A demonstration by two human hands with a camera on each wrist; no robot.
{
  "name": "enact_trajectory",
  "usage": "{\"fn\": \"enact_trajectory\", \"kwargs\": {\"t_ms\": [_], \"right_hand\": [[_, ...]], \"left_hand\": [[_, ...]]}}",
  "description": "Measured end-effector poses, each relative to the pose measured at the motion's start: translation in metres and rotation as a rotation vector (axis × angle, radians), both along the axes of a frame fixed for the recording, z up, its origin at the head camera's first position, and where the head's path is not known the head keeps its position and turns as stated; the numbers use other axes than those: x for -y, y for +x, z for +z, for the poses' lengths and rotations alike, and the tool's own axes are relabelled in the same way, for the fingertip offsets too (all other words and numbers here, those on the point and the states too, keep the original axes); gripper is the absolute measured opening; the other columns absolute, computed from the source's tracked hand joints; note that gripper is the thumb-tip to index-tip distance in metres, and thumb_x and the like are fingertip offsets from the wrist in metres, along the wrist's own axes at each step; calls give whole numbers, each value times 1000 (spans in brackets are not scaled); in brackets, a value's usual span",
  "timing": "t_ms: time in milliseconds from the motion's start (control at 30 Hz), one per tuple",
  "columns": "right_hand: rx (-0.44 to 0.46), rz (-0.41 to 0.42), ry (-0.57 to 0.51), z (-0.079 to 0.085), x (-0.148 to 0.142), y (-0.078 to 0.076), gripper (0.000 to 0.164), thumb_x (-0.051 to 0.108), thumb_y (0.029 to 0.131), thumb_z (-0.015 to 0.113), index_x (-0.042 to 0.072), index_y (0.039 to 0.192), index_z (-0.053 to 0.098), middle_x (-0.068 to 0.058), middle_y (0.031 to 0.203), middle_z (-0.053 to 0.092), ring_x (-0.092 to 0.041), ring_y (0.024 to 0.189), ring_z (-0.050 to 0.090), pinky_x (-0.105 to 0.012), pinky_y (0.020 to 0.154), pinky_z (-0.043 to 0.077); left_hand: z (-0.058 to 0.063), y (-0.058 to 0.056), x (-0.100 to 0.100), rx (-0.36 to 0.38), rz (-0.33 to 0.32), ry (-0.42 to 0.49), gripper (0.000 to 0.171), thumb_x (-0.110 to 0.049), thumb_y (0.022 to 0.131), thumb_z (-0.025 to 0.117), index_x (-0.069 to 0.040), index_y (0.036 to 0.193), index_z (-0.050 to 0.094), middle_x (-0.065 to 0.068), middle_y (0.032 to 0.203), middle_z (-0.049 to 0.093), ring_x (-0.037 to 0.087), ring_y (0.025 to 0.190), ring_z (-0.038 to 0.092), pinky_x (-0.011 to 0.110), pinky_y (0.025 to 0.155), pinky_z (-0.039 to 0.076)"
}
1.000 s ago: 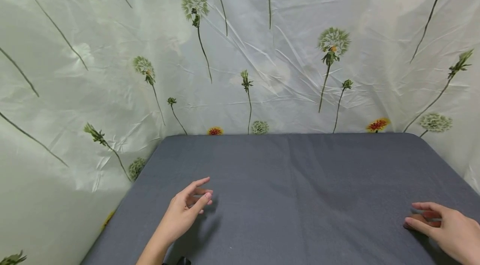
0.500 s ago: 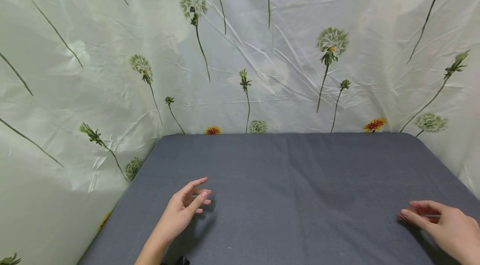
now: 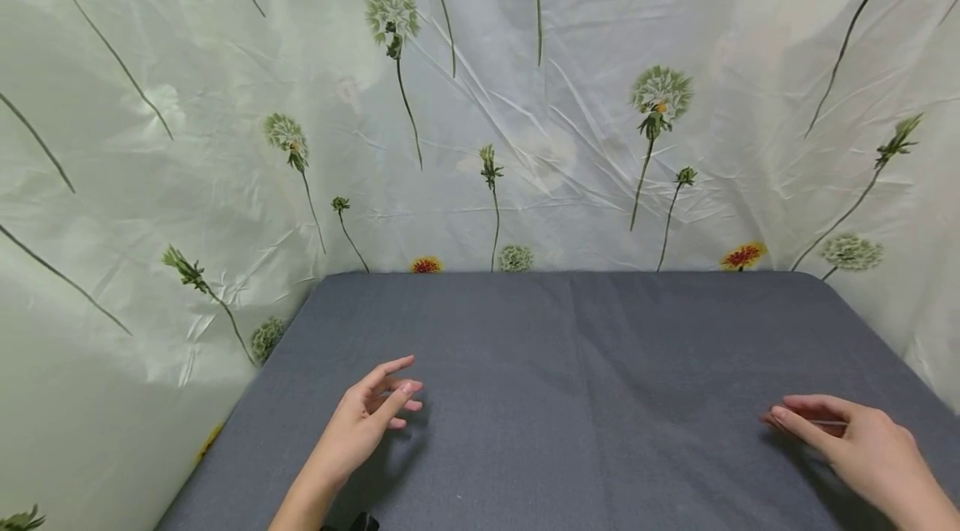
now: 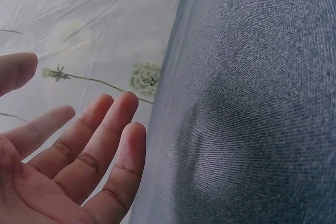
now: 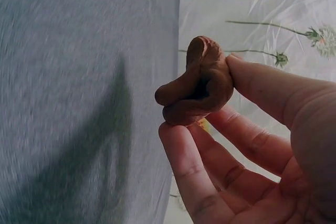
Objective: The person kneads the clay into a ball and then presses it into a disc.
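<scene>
1. Head view: a white, slightly glossy fabric backdrop (image 3: 540,114), creased and printed with green dandelions, long stems and a few red-and-yellow blooms, rises beyond the fingers of both hands and runs along the side past the left hand's fingers.
2. Beneath the fingers spreads a table (image 3: 510,348) with a dark grey-blue woven cloth covering and rounded far corners; a shallow wrinkle runs down it between the two hands' fingers. Shadows of both hands fall on the cloth below the fingers.
3. Bare left hand (image 3: 367,418), held above the cloth: its fingers are spread and gently bent, with nothing between them, the thumb well apart from the others in the left wrist view. A black object (image 3: 365,522), cut off by the lower edge, sits behind these fingers, near the wrist.
4. Bare right hand (image 3: 862,439), well apart from the left hand's fingers: its thumb and at least one fingertip pinch a small item.
5. That item is a brown, smooth, folded lump (image 5: 195,80) with rounded lobes and a dark hollow, between the right hand's fingertips and off the cloth; its material is unclear.
</scene>
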State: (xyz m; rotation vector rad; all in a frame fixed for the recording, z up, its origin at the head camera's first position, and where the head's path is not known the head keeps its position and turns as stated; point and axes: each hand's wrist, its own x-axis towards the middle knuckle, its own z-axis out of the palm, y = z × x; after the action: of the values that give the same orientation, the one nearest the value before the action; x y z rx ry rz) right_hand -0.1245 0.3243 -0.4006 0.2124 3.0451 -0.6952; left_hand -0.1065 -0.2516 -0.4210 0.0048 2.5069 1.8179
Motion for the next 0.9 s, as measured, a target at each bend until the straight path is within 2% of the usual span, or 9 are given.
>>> {"fn": "enact_trajectory", "kwargs": {"t_ms": [267,367,500,600,700,767,800,900], "right_hand": [[-3,70,-85,5,14,-3,61,56,106,65,1,131,74,-20,115,81,-38,106,76,-60,89,49],[19,85,-119,6,22,-7,62,58,105,64,3,133,74,-18,120,80,-27,104,76,-60,90,50],[28,105,-168,7,33,-11,60,58,105,64,7,134,74,-16,124,80,2,95,70,-60,94,50],[43,107,-216,6,44,-13,60,59,104,66,9,135,74,-13,126,80,13,94,65,-54,95,51],[55,111,-266,6,55,-15,59,57,104,67,7,137,73,-12,127,79,12,96,66,-47,95,53],[63,113,-312,6,63,-16,59,53,105,68,5,138,71,-10,126,80,9,98,69,-36,92,55],[66,116,-345,6,67,-17,58,51,105,68,4,139,70,-11,126,80,8,98,70,-35,92,56],[72,136,-459,5,79,-15,56,43,106,69,-1,141,67,-9,123,81,5,99,75,-23,86,58]], "left_hand": [[-2,0,0,-7,-8,-2,52,-34,111,62,-14,157,53,19,135,72,18,107,77,32,83,63],[-2,0,0,-3,-3,-2,51,-33,111,62,-14,157,53,19,134,73,19,107,78,32,83,63],[-5,-1,1,4,5,2,50,-33,111,62,-14,157,54,18,133,74,20,107,78,32,82,63],[-7,-2,2,7,8,8,50,-33,111,62,-14,157,54,17,132,74,21,108,78,32,82,63],[-9,-2,3,4,4,13,50,-33,111,62,-13,156,54,17,132,74,22,108,78,32,83,63],[-9,-2,4,0,0,13,50,-33,111,62,-13,156,54,18,132,74,23,108,78,32,82,63],[-10,-2,4,-2,-3,13,50,-33,111,62,-13,156,54,18,132,74,23,108,78,32,82,63],[-10,-2,5,-7,-8,13,51,-33,111,62,-12,156,54,18,132,74,23,108,78,32,82,62]]}}
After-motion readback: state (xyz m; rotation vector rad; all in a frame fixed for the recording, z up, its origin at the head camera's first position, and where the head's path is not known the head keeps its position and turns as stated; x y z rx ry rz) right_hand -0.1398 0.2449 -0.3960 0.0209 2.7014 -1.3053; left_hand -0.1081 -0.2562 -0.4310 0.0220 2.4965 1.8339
